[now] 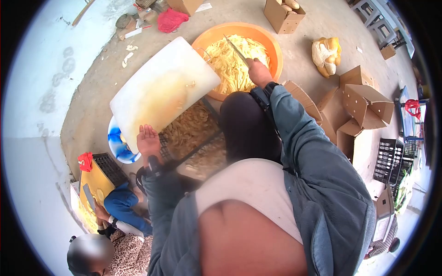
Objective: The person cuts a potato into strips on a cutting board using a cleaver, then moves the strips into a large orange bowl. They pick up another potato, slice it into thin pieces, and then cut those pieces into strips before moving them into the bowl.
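Observation:
My right hand (259, 73) is closed round the handle of a knife (236, 49), its blade pointing away over the orange basin (276, 46). Pale yellow potato strips (232, 76) heap inside that basin. A large white cutting board (161, 76), wet and stained yellow-brown, lies tilted left of the basin with a few scraps on it. At the board's near edge, my left hand (148, 139) is open, palm up, fingers extended and holding nothing. Beneath the board and beside my knee, brownish peelings (193, 126) fill a dark crate. A blue-and-white basin (117, 143) shows partly under the board's left corner.
At lower left a co-worker (131, 248) holds a knife (87, 195) over a yellow board (101, 179). Cardboard boxes (366, 106) stand at right, near a net bag of potatoes (327, 57). Another box (283, 20) with potatoes is at the top. Black crates (387, 161) sit far right.

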A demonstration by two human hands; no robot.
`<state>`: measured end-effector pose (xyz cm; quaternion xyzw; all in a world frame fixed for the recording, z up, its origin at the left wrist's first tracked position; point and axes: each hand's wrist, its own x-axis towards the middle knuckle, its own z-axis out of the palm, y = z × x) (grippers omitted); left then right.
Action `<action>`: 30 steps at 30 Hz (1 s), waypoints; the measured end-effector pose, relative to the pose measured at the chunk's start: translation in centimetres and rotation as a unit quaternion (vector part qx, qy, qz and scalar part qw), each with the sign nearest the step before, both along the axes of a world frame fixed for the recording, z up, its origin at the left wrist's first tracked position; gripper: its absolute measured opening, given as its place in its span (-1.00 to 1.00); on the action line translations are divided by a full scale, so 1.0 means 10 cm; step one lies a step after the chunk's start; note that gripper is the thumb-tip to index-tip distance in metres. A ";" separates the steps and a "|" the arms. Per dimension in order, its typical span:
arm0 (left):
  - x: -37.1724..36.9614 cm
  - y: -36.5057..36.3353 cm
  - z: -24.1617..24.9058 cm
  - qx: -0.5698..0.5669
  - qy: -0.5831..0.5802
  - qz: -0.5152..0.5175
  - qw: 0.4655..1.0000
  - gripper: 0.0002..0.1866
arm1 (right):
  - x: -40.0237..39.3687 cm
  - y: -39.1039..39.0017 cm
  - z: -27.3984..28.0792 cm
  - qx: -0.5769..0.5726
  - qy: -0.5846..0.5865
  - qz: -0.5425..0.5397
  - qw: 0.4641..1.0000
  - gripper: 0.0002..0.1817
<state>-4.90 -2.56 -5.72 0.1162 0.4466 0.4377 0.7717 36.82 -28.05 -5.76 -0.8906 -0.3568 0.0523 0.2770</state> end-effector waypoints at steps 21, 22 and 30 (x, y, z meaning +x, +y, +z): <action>-0.05 -0.09 -0.28 0.006 0.120 -0.128 0.984 -0.61 | -0.16 -0.46 -0.10 0.061 0.089 -0.105 0.989 -0.52; -0.04 -0.09 -0.27 -0.003 0.118 -0.128 0.985 -0.61 | -0.17 -0.47 -0.12 0.024 0.022 -0.106 0.994 -0.52; -0.08 -0.04 -0.38 -0.009 0.140 -0.161 0.977 -0.64 | -0.19 -0.43 -0.15 0.027 0.025 -0.104 0.994 -0.48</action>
